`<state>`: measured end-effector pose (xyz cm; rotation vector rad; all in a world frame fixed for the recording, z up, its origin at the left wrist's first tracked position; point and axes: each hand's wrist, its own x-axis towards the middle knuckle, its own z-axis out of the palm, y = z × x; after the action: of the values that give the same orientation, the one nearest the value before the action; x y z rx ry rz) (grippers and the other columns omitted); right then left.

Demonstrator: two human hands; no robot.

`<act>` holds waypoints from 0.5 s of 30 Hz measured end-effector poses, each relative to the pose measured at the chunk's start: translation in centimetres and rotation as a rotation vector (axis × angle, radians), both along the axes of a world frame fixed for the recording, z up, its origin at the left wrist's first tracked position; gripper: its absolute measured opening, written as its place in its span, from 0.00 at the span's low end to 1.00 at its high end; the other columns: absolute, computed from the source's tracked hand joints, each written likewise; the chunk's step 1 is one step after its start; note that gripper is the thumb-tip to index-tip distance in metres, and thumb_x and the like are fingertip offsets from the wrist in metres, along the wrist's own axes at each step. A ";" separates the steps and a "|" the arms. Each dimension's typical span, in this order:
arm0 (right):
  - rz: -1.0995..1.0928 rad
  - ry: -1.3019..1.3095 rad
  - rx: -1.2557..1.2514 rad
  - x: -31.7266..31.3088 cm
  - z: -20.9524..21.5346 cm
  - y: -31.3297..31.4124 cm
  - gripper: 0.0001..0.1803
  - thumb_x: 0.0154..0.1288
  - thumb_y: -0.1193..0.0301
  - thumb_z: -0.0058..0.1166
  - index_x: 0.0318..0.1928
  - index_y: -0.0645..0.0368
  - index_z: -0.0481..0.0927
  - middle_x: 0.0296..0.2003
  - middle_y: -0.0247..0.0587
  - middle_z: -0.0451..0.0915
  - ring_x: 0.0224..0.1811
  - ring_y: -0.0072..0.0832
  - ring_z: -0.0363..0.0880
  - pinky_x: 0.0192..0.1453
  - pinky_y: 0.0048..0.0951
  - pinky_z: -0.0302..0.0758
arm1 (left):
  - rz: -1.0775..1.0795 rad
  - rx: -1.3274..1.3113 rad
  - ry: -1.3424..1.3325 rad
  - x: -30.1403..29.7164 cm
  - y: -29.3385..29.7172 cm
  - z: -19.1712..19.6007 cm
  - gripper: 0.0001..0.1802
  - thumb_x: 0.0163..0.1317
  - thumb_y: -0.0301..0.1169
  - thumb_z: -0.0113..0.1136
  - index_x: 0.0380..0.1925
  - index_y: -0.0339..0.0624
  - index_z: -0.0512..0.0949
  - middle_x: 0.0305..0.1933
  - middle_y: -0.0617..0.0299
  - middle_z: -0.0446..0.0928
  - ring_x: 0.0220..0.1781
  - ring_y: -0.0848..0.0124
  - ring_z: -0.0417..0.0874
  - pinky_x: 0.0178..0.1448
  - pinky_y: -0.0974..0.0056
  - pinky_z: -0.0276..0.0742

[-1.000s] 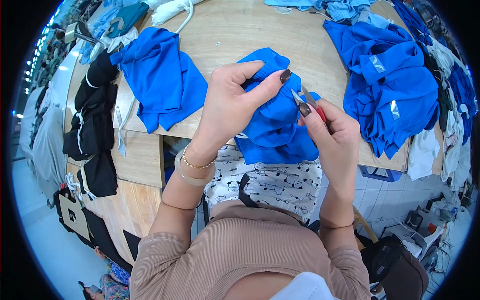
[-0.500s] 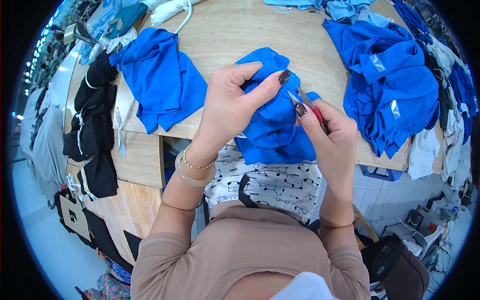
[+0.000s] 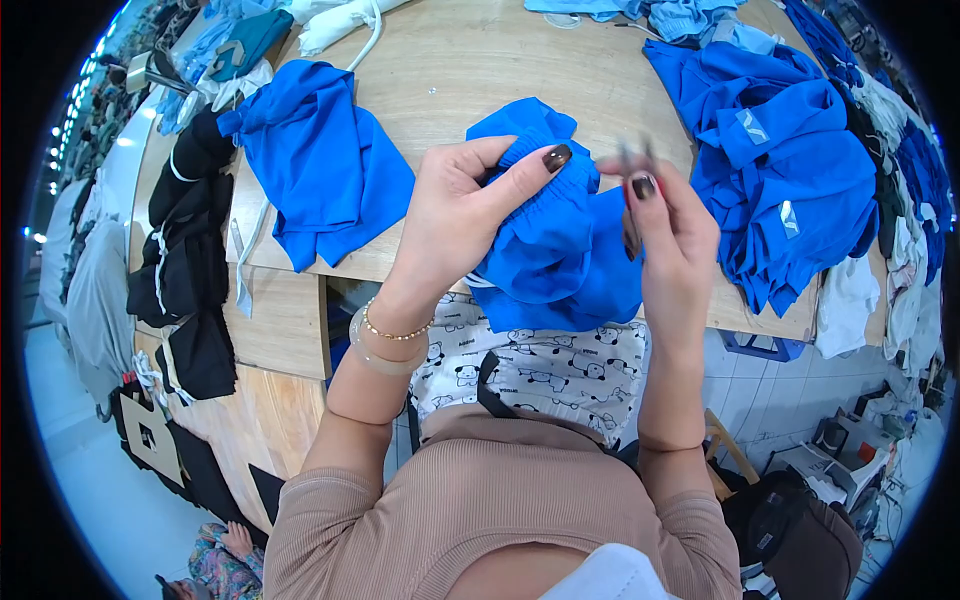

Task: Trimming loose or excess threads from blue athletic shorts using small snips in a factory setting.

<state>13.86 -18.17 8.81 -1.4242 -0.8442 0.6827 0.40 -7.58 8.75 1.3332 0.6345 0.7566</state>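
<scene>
My left hand (image 3: 462, 208) pinches the gathered elastic band of a bright blue garment (image 3: 560, 262), thumb on top. The cloth hangs over the table's near edge and partly covers the dog-print white fabric at my lap. In my right hand (image 3: 675, 245) are small red-handled thread snips (image 3: 631, 192), held just right of the elastic band and apart from it. Motion smears their blades, so whether they are closed is unclear. One fingertip of the right hand points toward the band's edge.
On the wooden table (image 3: 450, 75), a folded blue garment (image 3: 320, 165) lies left and a blue pile (image 3: 775, 180) right. Black tied bundles (image 3: 185, 270) line the left edge. Light blue cloth sits at the far edge. Another person (image 3: 225, 560) is at lower left.
My right hand with the snips has drawn up and slightly right, away from the elastic band. My left hand keeps its pinch and has shifted slightly left.
</scene>
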 end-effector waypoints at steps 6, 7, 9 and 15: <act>0.175 0.269 -0.052 1.1 -1.6 1.9 0.10 0.65 0.68 0.55 0.38 0.63 0.80 0.24 0.23 0.68 0.22 0.08 0.60 0.23 0.13 0.55 | -0.226 -0.040 0.072 -1.1 0.3 0.2 0.12 0.56 0.25 0.64 0.39 0.29 0.80 0.34 0.61 0.81 0.35 0.79 0.79 0.42 0.75 0.75; 0.176 0.270 -0.052 1.0 -1.8 2.0 0.10 0.65 0.68 0.55 0.38 0.63 0.80 0.24 0.23 0.68 0.22 0.08 0.60 0.23 0.13 0.55 | -0.252 -0.019 0.101 -1.3 0.3 0.2 0.13 0.55 0.25 0.65 0.39 0.30 0.80 0.34 0.61 0.81 0.35 0.79 0.79 0.42 0.75 0.75; 0.175 0.187 0.090 0.5 -2.1 2.4 0.09 0.65 0.70 0.55 0.39 0.63 0.79 0.28 0.26 0.70 0.22 0.09 0.62 0.24 0.13 0.59 | -0.212 -0.004 0.062 -1.3 0.0 0.1 0.12 0.54 0.25 0.65 0.38 0.30 0.80 0.37 0.61 0.80 0.37 0.78 0.77 0.44 0.75 0.74; 0.094 0.262 0.159 -0.1 -2.0 2.4 0.05 0.64 0.74 0.54 0.37 0.62 0.74 0.33 0.33 0.74 0.20 0.10 0.63 0.24 0.14 0.61 | -0.024 0.275 -0.010 -0.9 0.5 -1.5 0.10 0.54 0.30 0.67 0.31 0.34 0.83 0.43 0.62 0.68 0.40 0.78 0.69 0.42 0.76 0.66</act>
<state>13.76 -15.79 6.82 -1.1293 -0.7451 0.8346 -0.54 -7.10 7.29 1.5840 0.5176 0.8522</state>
